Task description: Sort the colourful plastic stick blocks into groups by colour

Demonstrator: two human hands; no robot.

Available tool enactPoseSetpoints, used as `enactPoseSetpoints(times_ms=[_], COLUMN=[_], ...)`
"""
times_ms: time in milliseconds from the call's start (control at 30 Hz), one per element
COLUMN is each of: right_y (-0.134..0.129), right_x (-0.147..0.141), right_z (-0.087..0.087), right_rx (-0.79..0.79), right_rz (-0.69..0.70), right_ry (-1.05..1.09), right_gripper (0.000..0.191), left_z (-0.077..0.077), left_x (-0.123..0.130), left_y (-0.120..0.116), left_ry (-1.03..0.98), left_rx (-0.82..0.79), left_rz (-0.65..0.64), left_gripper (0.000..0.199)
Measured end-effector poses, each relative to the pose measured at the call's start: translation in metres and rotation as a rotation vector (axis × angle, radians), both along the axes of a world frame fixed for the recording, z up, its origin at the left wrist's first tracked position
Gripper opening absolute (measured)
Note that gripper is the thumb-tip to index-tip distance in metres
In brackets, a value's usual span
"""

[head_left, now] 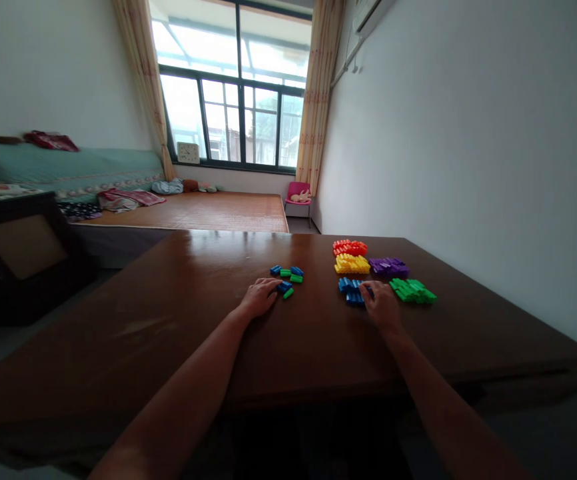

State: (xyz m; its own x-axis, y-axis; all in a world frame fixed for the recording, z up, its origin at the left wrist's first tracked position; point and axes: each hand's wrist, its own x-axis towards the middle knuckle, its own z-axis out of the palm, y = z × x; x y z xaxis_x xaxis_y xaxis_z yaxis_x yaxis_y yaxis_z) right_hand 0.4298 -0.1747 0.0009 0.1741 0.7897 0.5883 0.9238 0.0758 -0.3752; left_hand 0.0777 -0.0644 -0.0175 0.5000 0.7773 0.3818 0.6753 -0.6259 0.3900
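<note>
Small plastic blocks lie on the brown table. My left hand (260, 298) rests on the tabletop, its curled fingertips on a blue block (284, 287) in a small loose group. In that group a green block (288, 293) lies just to the right, with several more blue and green ones behind. My right hand (382, 305) reaches over the right side of a blue pile (351, 292), thumb and fingers bent round a blue block there. The fingers partly hide that piece. Right of this hand is a green pile (413, 291).
Behind the blue pile are a yellow pile (352, 264), a red pile (350, 248) and a purple pile (389, 267). The glossy table (208, 267) runs close to the white wall on the right. Past it stand a bed (228, 210) and a pink chair (298, 190).
</note>
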Motion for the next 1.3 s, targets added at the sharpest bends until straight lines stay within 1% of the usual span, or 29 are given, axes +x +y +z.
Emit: enactPoseSetpoints(times_ms=[67, 133, 200, 267, 333, 400, 467, 533, 567, 633, 667, 700, 733, 800, 867, 900, 967, 1033, 1100, 1167, 1233, 1300], right_y=[0.003, 0.011, 0.024, 0.039, 0.052, 0.061, 0.062, 0.056, 0.049, 0.031, 0.021, 0.01, 0.001, -0.015, -0.022, -0.023, -0.021, -0.017, -0.015, -0.015, -0.017, -0.018], right_x=[-0.031, -0.066, -0.099, -0.126, -0.146, -0.157, -0.16, -0.152, -0.142, -0.11, -0.09, -0.067, -0.042, 0.003, 0.036, 0.046, 0.054, 0.051, 0.046, 0.044, 0.046, 0.05], right_z=[0.008, 0.012, 0.012, 0.011, 0.01, 0.012, 0.018, 0.024, 0.026, 0.026, 0.023, 0.019, 0.014, 0.002, -0.009, -0.013, -0.017, -0.017, -0.017, -0.017, -0.019, -0.02], right_rx=[-0.018, -0.087, -0.154, -0.202, -0.236, -0.255, -0.262, -0.219, -0.183, -0.122, -0.106, -0.106, -0.111, -0.133, -0.187, -0.216, -0.256, -0.267, -0.256, -0.222, -0.183, -0.149], right_rz=[0.163, 0.346, 0.449, 0.471, 0.463, 0.448, 0.434, 0.427, 0.425, 0.401, 0.36, 0.292, 0.196, -0.027, -0.19, -0.236, -0.266, -0.249, -0.229, -0.229, -0.248, -0.269], right_ry=[-0.009, -0.022, -0.063, -0.103, -0.125, -0.134, -0.143, -0.128, -0.103, -0.015, 0.039, 0.09, 0.131, 0.162, 0.15, 0.141, 0.142, 0.186, 0.251, 0.293, 0.309, 0.316], right_gripper=[0.03, 0.025, 0.024, 0.027, 0.029, 0.03, 0.031, 0.029, 0.029, 0.03, 0.031, 0.033, 0.035, 0.036, 0.036, 0.036, 0.038, 0.042, 0.044, 0.043, 0.04, 0.038], left_z=[0.001, 0.001, 0.001, 0.002, 0.002, 0.002, 0.002, 0.001, 0.0, -0.002, -0.003, -0.004, -0.005, -0.006, -0.005, -0.004, -0.001, 0.005, 0.01, 0.014, 0.015, 0.014], left_x=[0.001, 0.002, 0.003, 0.002, 0.002, 0.002, 0.003, 0.003, 0.003, 0.003, 0.002, 0.002, 0.002, 0.001, 0.001, 0.002, 0.004, 0.009, 0.019, 0.036, 0.059, 0.084], left_y=[-0.002, -0.003, -0.005, -0.006, -0.007, -0.008, -0.007, -0.006, -0.005, -0.002, -0.001, 0.0, 0.001, 0.002, 0.002, 0.002, 0.002, 0.001, -0.005, -0.016, -0.031, -0.046], left_ry=[0.015, 0.003, -0.014, -0.023, -0.031, -0.047, -0.071, -0.092, -0.097, -0.093, -0.088, -0.082, -0.077, -0.067, -0.035, -0.009, 0.054, 0.11, 0.136, 0.106, 0.025, -0.014], left_rx=[-0.006, 0.003, 0.01, 0.007, 0.008, 0.015, 0.021, 0.021, 0.021, 0.018, 0.015, 0.009, 0.003, -0.002, 0.01, 0.021, 0.034, 0.017, -0.022, -0.04, -0.019, -0.013], left_rz=[-0.01, -0.023, -0.042, -0.057, -0.06, -0.055, -0.039, -0.01, 0.003, 0.01, 0.009, 0.006, 0.005, 0.008, -0.005, -0.014, -0.023, -0.015, -0.05, -0.148, -0.258, -0.308], left_gripper=[0.039, 0.035, 0.034, 0.033, 0.033, 0.034, 0.037, 0.039, 0.039, 0.038, 0.037, 0.036, 0.035, 0.033, 0.031, 0.031, 0.03, 0.028, 0.03, 0.033, 0.036, 0.037])
